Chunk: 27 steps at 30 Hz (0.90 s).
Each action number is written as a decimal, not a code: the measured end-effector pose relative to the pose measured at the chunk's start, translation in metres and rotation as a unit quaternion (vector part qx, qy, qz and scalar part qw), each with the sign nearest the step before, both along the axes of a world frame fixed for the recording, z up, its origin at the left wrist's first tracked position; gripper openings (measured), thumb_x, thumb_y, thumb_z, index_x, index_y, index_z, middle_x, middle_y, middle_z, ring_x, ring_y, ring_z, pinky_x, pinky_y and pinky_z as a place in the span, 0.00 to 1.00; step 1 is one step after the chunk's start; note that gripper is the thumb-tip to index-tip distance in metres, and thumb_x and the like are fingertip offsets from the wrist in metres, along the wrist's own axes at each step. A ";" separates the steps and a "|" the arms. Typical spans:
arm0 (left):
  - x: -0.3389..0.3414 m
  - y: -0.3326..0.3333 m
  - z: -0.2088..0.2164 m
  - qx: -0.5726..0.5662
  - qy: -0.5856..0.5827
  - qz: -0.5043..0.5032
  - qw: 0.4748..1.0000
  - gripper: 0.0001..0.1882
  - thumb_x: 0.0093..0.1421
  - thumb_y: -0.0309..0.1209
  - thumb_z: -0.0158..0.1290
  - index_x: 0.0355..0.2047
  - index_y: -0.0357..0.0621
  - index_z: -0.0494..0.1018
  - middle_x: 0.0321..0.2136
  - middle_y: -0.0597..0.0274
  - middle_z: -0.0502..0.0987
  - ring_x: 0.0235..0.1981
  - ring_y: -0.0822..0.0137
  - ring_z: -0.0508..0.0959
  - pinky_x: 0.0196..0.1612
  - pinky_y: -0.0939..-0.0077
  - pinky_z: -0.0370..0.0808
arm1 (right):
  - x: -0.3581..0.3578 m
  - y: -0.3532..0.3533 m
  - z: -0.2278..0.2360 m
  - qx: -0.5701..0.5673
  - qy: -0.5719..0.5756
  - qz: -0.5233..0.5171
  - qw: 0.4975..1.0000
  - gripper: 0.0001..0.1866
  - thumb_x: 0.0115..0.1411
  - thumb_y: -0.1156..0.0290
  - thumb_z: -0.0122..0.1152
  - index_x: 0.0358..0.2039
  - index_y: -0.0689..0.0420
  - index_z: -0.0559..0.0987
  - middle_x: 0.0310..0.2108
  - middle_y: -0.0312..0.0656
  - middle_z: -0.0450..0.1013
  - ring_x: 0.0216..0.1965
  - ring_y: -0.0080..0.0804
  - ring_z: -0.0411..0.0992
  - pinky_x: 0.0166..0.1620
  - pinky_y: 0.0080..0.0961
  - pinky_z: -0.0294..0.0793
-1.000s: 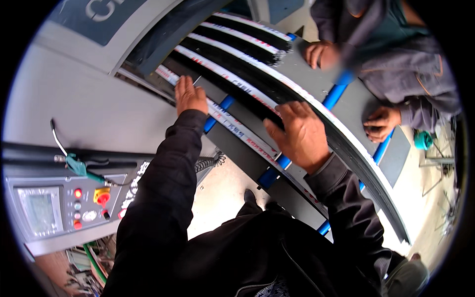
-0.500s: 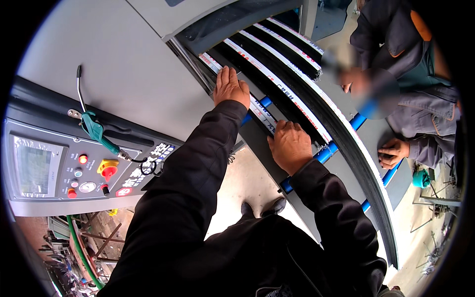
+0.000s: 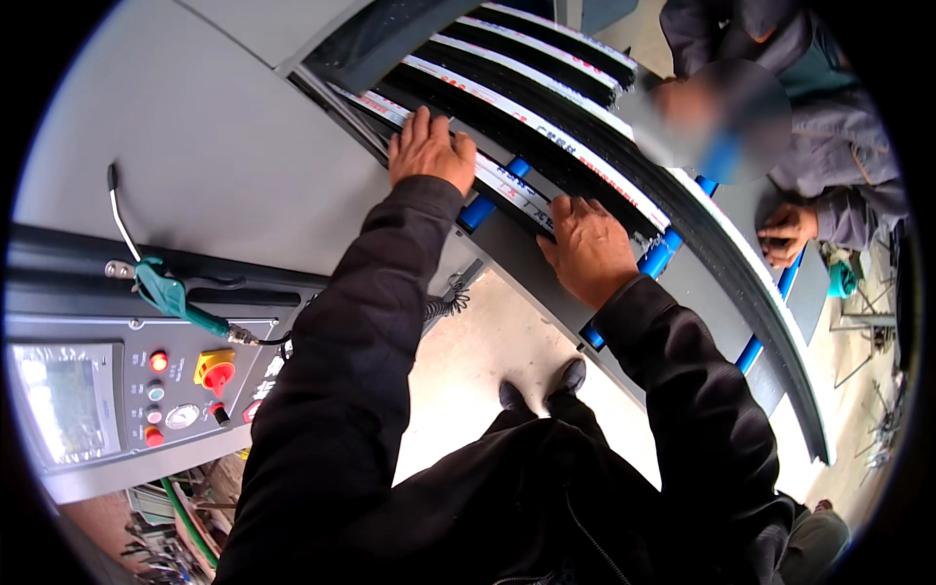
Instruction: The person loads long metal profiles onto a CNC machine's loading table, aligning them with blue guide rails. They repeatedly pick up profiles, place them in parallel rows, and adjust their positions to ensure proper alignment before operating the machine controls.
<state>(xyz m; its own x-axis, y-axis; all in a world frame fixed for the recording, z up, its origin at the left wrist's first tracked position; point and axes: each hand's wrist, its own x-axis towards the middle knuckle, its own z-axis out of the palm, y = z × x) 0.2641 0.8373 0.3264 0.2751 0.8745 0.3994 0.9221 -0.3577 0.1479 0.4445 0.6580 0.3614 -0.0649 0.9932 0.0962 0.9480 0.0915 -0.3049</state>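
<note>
A long white profile with printed protective film lies slantwise on the machine's roller bed. My left hand rests across its upper part, fingers stretched out and slightly apart. Farther down, my right hand grips the near end, with its thumb on the near side and fingers bent over the top; what lies under the palm is hidden. Just beyond both hands, another white profile with a black side runs alongside, and several similar ones lie behind it.
Blue rollers carry the profiles. On the left are a control panel with a screen and a green air gun on a coiled hose. Across the bed, a co-worker's hand rests near a roller. A dark machine hood covers the far end.
The view has shifted, so the panel sits lower and farther left. Both my hands stay on the near profile, and the co-worker's hand remains beside the bed.
</note>
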 end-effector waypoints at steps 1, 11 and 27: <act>-0.005 0.003 0.001 -0.004 0.003 -0.017 1.000 0.27 0.65 0.48 0.39 0.56 0.46 0.73 0.66 0.50 0.65 0.68 0.52 0.62 0.70 0.53 0.54 | 0.000 -0.001 -0.002 -0.001 0.005 -0.001 1.000 0.19 0.60 0.63 0.63 0.42 0.65 0.72 0.42 0.54 0.75 0.47 0.49 0.74 0.51 0.38 0.74; -0.023 0.021 0.011 -0.009 0.014 -0.099 0.995 0.18 0.64 0.43 0.42 0.46 0.50 0.75 0.53 0.58 0.74 0.61 0.51 0.69 0.63 0.55 0.64 | 0.004 -0.003 -0.008 0.013 0.012 0.009 1.000 0.19 0.60 0.66 0.65 0.45 0.64 0.71 0.40 0.53 0.74 0.46 0.49 0.73 0.51 0.38 0.75; -0.057 -0.207 0.000 -0.002 -0.267 -0.076 0.961 0.25 0.61 0.29 0.54 0.58 0.34 0.67 0.51 0.40 0.75 0.52 0.41 0.75 0.56 0.55 0.72 | 0.009 0.006 -0.023 0.085 -0.019 0.034 0.996 0.21 0.56 0.63 0.68 0.44 0.63 0.74 0.36 0.52 0.77 0.42 0.52 0.76 0.49 0.42 0.74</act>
